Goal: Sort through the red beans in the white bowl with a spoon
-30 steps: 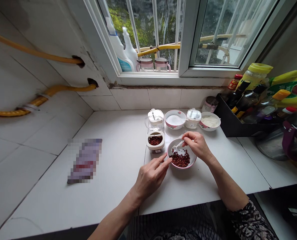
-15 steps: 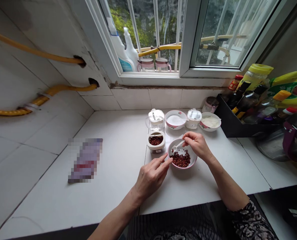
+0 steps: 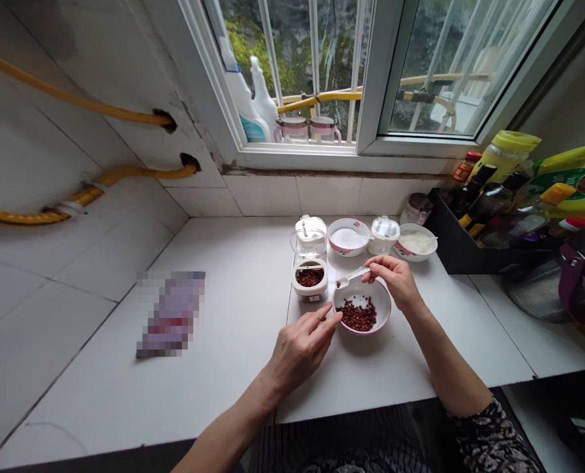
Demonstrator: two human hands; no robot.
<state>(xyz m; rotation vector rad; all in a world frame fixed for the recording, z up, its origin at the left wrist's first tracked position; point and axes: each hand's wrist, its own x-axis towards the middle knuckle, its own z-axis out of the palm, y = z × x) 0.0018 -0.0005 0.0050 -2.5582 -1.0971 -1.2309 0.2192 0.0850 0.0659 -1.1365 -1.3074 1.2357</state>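
Observation:
Between the thumb and fingers of my right hand [image 3: 394,282] is the handle of a small white spoon [image 3: 355,274]. A few reddish bits lie in its bowl end, which is over the far left rim of the white, pink-rimmed bowl [image 3: 382,303]. Dark red dried peppercorns [image 3: 358,316] cover part of that bowl's bottom. My left hand [image 3: 304,345] holds the bowl's near left rim with its fingertips. Just left of the bowl stands an open white seasoning jar [image 3: 325,270] with similar peppercorns inside; its clear lid [image 3: 299,244] is tipped back.
Behind are a flowered bowl of white grains [image 3: 350,251], a lidded white jar [image 3: 384,230] and a bowl of pale flakes [image 3: 419,256]. A black box of bottles [image 3: 462,258] stands right, near a metal pot [image 3: 536,292]. A blurred purple packet [image 3: 174,312] lies left.
My right hand has lifted the spoon from inside the bowl up and left to the rim beside the jar. My left hand stays at the bowl. The view has shifted slightly.

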